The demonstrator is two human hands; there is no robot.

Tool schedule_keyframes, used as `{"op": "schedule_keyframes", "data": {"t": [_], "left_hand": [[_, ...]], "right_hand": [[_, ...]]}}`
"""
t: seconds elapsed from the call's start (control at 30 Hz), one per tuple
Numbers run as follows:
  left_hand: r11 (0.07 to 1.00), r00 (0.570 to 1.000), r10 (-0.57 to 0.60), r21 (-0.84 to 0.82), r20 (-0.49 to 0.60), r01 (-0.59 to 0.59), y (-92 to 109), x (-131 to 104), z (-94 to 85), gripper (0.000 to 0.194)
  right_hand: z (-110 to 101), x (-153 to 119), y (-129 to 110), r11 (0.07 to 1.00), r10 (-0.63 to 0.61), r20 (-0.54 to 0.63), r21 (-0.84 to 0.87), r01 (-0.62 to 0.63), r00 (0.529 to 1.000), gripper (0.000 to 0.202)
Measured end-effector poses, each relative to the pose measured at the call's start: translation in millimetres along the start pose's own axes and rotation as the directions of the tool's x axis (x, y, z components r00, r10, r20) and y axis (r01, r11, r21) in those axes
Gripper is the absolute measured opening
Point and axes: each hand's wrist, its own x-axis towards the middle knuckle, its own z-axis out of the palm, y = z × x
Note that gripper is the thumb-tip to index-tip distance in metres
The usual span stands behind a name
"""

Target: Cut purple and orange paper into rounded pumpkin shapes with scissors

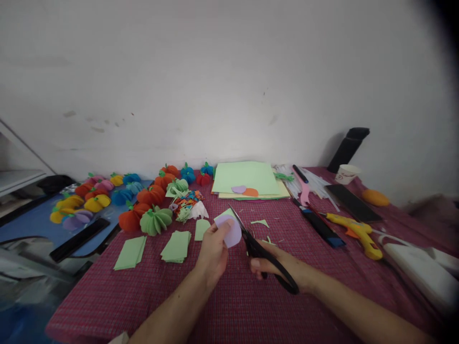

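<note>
My left hand (pixel 214 246) pinches a rounded purple paper piece (pixel 232 235) laid over a light green paper piece (pixel 225 214), whose edge shows behind it. Black scissors (pixel 263 255) are gripped in my right hand (pixel 278 265), their blades pointing up and left along the right edge of the held papers. Whether the blades are fully closed is hard to make out. Green offcuts (pixel 261 223) lie just right of the blades. To the left of my left hand rest a round-topped green piece (pixel 202 229) and a stack of green rectangles (pixel 176 247).
Paper pumpkins (pixel 156 220) crowd the table's left side beside a scrap pile (pixel 188 205). Green sheets (pixel 245 174) lie at the back. At right are a yellow glue gun (pixel 355 229), a box cutter (pixel 319 224), a paper cup (pixel 347 174) and an orange lump (pixel 375 197).
</note>
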Motion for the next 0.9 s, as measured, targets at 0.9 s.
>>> {"op": "schedule_keyframes", "data": {"t": [0.9], "left_hand": [[1.0, 1.0, -0.027, -0.001, 0.002, 0.027, 0.5, -3.7, 4.1, 0.02]], "right_hand": [[0.0, 2.3, 9.4, 1.0, -0.016, -0.057, 0.02, 0.017, 0.998, 0.031]]}}
